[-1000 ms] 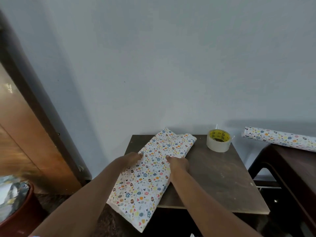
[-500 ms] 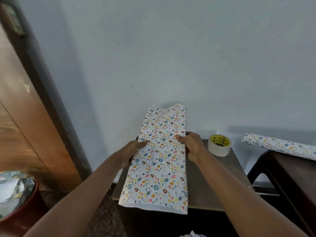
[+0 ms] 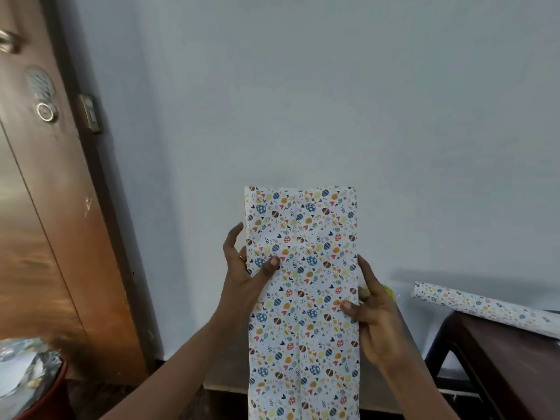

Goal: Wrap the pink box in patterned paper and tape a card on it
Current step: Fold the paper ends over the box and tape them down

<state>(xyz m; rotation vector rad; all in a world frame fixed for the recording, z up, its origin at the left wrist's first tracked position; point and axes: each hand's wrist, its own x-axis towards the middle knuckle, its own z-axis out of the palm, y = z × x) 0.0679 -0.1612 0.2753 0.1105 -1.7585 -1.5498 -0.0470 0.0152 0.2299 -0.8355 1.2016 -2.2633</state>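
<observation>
Wall (image 3: 333,101): plain pale blue-grey, filled most of the view. Left side: brown wooden door (image 3: 36,207) with a metal handle (image 3: 7,40) at the top edge, a round grille (image 3: 39,84) under it and a round metal lock (image 3: 46,111) below that. Dark door frame (image 3: 100,207) carried a metal strike plate (image 3: 90,113). Bottom left corner: red-brown container (image 3: 45,398) holding crumpled shiny sheets (image 3: 21,368). Small brown table (image 3: 233,377) stood against the wall; darker wooden table (image 3: 500,374) stood just to its right

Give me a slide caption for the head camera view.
Left hand and right hand hold the patterned paper upright before a wall; a spare roll lies on the side table.
</observation>
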